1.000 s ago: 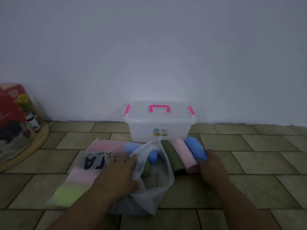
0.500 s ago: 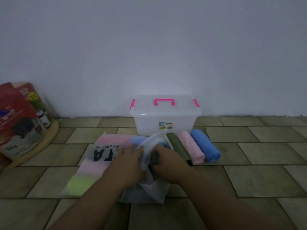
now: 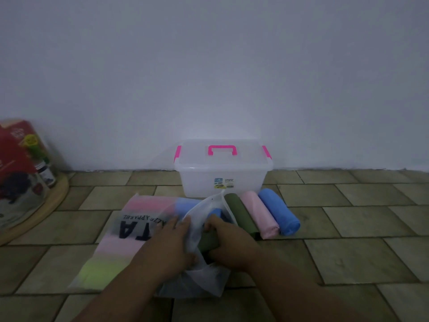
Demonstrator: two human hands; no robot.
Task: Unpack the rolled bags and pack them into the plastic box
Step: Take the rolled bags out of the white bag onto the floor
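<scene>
Hands: left hand (image 3: 170,244) flat on frosted bag (image 3: 144,231), fingers spread, pinning the mouth edge; right hand (image 3: 228,244) inside the mouth, fingers curled round olive roll (image 3: 209,240).
Rolls out: olive (image 3: 241,214), pink (image 3: 258,213), blue (image 3: 278,212), side by side on floor (image 3: 359,228), right of bag.
Box: clear plastic box (image 3: 222,180) w/ pink handle, lid on, by wall, just behind rolls.
</scene>
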